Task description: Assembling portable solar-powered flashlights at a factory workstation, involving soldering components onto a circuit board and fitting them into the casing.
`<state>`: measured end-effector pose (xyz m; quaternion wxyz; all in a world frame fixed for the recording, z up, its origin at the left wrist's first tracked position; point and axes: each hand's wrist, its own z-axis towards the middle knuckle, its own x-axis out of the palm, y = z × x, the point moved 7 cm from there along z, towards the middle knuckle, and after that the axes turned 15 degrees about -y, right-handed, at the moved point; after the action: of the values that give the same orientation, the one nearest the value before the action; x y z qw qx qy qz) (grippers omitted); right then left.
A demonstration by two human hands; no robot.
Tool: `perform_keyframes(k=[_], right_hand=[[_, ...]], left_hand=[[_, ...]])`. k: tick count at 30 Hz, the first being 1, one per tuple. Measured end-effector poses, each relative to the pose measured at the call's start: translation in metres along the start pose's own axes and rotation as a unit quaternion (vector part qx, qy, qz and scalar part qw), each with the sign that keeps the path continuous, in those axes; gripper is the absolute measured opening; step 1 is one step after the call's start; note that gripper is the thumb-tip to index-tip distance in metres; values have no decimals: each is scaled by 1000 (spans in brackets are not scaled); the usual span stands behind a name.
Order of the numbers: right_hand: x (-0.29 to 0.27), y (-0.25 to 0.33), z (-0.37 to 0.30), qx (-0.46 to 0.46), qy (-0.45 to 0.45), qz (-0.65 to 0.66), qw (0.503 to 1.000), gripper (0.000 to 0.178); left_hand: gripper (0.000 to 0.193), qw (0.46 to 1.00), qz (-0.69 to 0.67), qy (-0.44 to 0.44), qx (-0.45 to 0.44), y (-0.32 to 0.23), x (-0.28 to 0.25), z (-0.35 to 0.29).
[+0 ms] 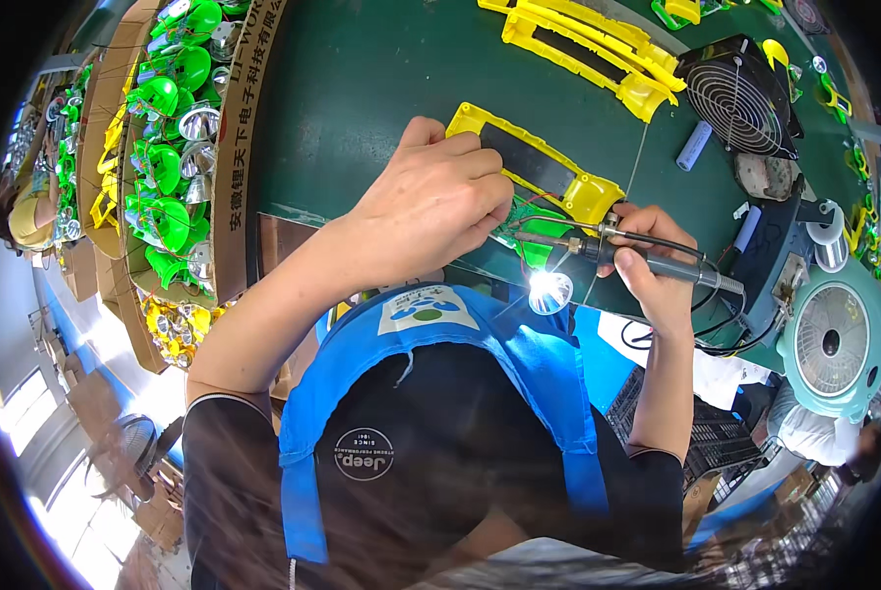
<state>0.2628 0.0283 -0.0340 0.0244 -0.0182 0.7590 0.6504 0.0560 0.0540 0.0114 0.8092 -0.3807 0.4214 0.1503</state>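
My right hand (657,256) is closed around a soldering iron (676,267) with a thin metal feed tube along it. The iron's tip points left, toward a green plastic part (531,234) with thin wires. My left hand (435,202) is closed, its fingers curled in beside the green part; what it pinches is hidden. A lit, silvery lamp reflector (550,292) hangs by the bench edge, just below the iron. Beyond both hands lies a yellow plastic housing (590,200) with a dark rectangular opening.
More yellow housings (598,49) lie at the far side of the green bench (362,69). A black fan (740,93), blue battery cell (694,146), solder spool (831,236) and teal fan (831,339) are at right. Leftward, a cardboard box (248,128) holds several green lamp parts (170,169).
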Motion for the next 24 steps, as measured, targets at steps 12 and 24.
perform_keyframes(k=[12, 24], right_hand=[[-21, -6, -7, -31, -88, 83, 992, 32], [-40, 32, -3, -252, -210, 109, 938, 44]], left_hand=[[14, 1000, 17, 0, -7, 0, 1, 3], [12, 993, -78, -63, -58, 15, -19, 31]])
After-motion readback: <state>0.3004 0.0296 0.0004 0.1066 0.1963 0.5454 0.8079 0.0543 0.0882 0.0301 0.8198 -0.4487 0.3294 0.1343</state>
